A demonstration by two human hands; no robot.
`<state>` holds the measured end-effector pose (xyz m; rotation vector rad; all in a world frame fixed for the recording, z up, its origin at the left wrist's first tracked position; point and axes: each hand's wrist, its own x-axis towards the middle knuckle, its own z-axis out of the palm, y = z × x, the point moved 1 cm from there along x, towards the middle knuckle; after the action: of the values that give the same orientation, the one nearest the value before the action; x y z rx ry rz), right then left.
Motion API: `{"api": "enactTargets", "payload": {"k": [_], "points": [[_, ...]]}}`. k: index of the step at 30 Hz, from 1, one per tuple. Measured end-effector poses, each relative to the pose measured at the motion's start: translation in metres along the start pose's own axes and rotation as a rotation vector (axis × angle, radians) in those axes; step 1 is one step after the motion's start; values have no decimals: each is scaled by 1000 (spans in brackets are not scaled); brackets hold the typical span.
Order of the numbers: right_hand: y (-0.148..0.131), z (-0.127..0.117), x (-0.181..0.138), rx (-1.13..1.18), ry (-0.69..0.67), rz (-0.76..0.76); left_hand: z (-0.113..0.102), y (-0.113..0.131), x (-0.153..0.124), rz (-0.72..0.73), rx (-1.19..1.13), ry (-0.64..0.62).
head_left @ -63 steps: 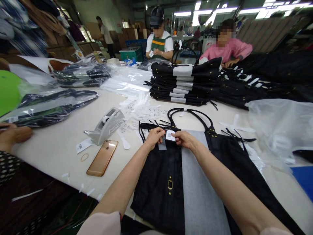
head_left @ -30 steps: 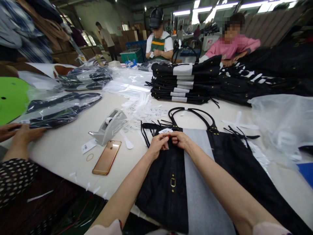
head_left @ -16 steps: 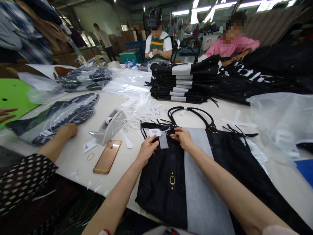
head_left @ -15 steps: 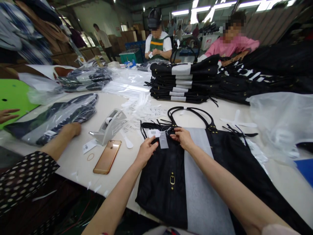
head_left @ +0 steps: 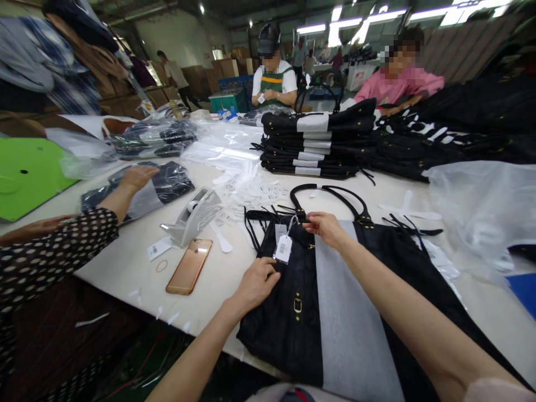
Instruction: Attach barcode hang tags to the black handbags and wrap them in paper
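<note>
A black handbag (head_left: pixel 274 324) lies flat before me, a wide pale grey strip (head_left: pixel 345 301) across it and its looped handles (head_left: pixel 335 192) stretched away from me. A white barcode tag (head_left: pixel 283 249) hangs by a string near the handle base, beside a small grey tag (head_left: pixel 280 230). My left hand (head_left: pixel 256 283) rests on the bag's left side, fingers loosely bent and slightly apart, at the tag's lower corner. My right hand (head_left: pixel 325 229) has its fingertips pinched together at the bag's top edge beside the tag string. What they pinch is too small to make out.
A tape dispenser (head_left: pixel 195 218), a gold phone (head_left: pixel 190 266) and loose white labels (head_left: pixel 247 192) lie to the left. Stacked black bags (head_left: pixel 314 145) stand beyond. At left a co-worker's hand (head_left: pixel 140 176) touches a plastic-wrapped bag (head_left: pixel 173 181). Clear plastic (head_left: pixel 473 195) lies right.
My left hand has come off the barcode tag and moved down toward me; the tag now hangs on the bag. The co-worker's wrapped bag has shifted away and to the right.
</note>
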<state>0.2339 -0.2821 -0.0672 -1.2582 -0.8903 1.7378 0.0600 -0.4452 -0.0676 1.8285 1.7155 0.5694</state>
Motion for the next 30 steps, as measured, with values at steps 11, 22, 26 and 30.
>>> {"api": "enactTargets", "payload": {"k": [11,22,26,30], "points": [[7,-212,-152,-1406,404,-344,-13,-15,-57,-581,-461,-44],[25,-227,-214,-232,263,458,-12,7,-64,-765,-1093,-312],[17,-233,-212,-105,77,522,-19,20,-60,-818,-1075,-223],[5,-236,-214,-148,5,548,-28,27,-54,-909,-1028,-135]]}}
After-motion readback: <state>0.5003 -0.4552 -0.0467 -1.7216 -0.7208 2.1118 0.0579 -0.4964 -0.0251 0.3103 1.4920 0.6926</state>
